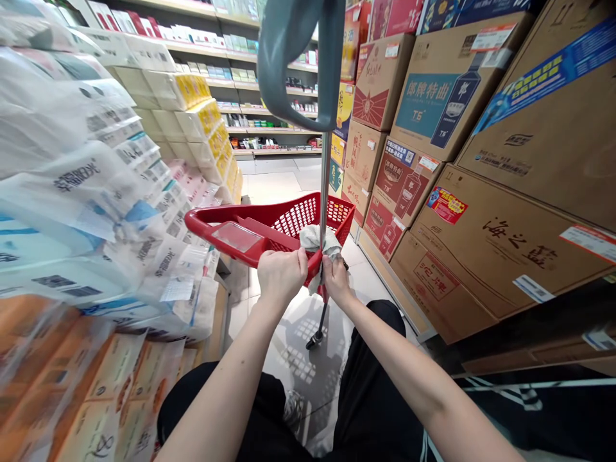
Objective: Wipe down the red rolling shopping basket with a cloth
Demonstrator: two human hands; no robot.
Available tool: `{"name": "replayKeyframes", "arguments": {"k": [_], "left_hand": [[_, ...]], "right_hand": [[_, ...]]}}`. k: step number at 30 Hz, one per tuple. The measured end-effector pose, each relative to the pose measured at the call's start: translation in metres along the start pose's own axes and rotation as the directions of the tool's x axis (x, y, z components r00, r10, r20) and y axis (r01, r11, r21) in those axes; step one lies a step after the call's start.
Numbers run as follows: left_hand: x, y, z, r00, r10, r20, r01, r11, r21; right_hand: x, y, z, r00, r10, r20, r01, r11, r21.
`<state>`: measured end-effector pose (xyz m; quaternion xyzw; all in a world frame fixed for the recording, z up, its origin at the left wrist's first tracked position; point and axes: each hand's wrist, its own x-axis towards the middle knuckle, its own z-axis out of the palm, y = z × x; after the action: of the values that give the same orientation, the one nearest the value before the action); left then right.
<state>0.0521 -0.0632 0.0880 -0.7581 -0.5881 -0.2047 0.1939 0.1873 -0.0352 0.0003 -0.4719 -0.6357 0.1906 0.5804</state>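
Note:
A red plastic shopping basket [293, 218] with perforated walls stands tilted in front of me, partly behind a metal pole [324, 179]. The pole rises to a large grey handle [274, 83] close to the camera. My left hand [282, 273] is closed around the basket's near rim, left of the pole. A crumpled whitish cloth [312, 237] lies around the pole at the basket's corner. My right hand [335, 277] is closed on the cloth, just right of the pole; its fingertips are partly hidden. Below, a small black caster [314, 339] touches the floor.
Wrapped tissue packs [129, 186] are stacked along the left, above orange packages [43, 359]. Cardboard cartons [520, 237] form a tall stack on the right. Shelves of small products [255, 109] stand across the back. Pale floor tiles [274, 183] run between the stacks.

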Motion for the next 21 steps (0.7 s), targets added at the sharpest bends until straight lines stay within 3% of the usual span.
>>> {"name": "replayKeyframes", "arguments": {"k": [4,7,10,14,17,21], "left_hand": [[0.001,-0.001,-0.002,0.999,-0.047,-0.022,0.047,0.999,-0.004],[0.002,-0.002,-0.003,0.998,-0.060,-0.026,0.060,0.998,-0.022],[0.001,-0.003,-0.005,0.998,-0.056,-0.012,0.056,0.998,-0.026],[0.000,-0.004,-0.006,0.999,-0.052,0.003,0.052,0.999,-0.011],[0.001,-0.003,-0.007,0.998,-0.056,0.008,0.056,0.998,0.000],[0.000,-0.003,-0.007,0.996,-0.084,0.008,0.084,0.996,0.034]], "right_hand": [[-0.024,-0.018,0.001,1.000,0.013,0.023,-0.014,1.000,0.027],[-0.032,-0.030,-0.002,0.998,-0.040,0.039,0.041,0.998,-0.040],[-0.023,-0.029,-0.007,0.991,-0.122,0.048,0.128,0.982,-0.142],[0.002,-0.021,-0.011,0.969,-0.195,0.151,0.224,0.951,-0.214],[0.011,-0.025,-0.009,0.975,-0.184,0.128,0.206,0.959,-0.194],[0.000,-0.041,-0.006,0.979,-0.180,0.092,0.191,0.972,-0.136]]}}
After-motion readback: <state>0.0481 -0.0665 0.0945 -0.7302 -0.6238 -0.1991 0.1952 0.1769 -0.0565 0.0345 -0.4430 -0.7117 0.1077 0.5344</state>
